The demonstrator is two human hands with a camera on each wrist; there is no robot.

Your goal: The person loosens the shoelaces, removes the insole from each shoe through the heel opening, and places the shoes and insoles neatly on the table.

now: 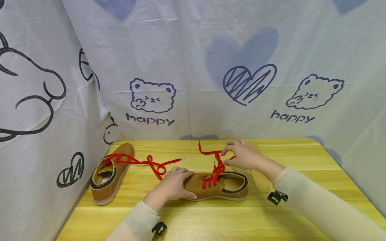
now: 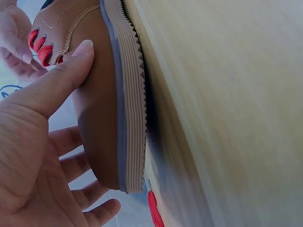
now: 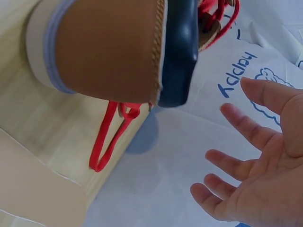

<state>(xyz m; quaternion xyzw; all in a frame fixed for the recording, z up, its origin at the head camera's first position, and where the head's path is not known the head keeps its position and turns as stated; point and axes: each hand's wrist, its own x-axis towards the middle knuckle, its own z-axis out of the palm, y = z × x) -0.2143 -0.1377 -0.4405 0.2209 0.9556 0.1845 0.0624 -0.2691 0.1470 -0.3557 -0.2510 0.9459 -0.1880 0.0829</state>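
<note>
A brown shoe (image 1: pixel 197 184) with red laces (image 1: pixel 217 165) lies on the wooden table, toe to the left. My left hand (image 1: pixel 172 185) grips its toe, and the left wrist view shows the thumb (image 2: pixel 78 66) on one side of the upper and the fingers on the other. Above the laces, toward the shoe's opening, is my right hand (image 1: pixel 242 155). Its fingers are spread and loosely bent with nothing between them in the right wrist view, apart from the heel (image 3: pixel 104 52). One lace end stretches toward the table's back edge.
At the table's left stands a second brown shoe (image 1: pixel 104 194), its red lace (image 1: pixel 172 161) trailing right. A tan insole (image 1: pixel 260 179) lies under my right forearm. Printed white cloth (image 1: pixel 193 67) hangs behind and beside the table (image 1: pixel 208 221).
</note>
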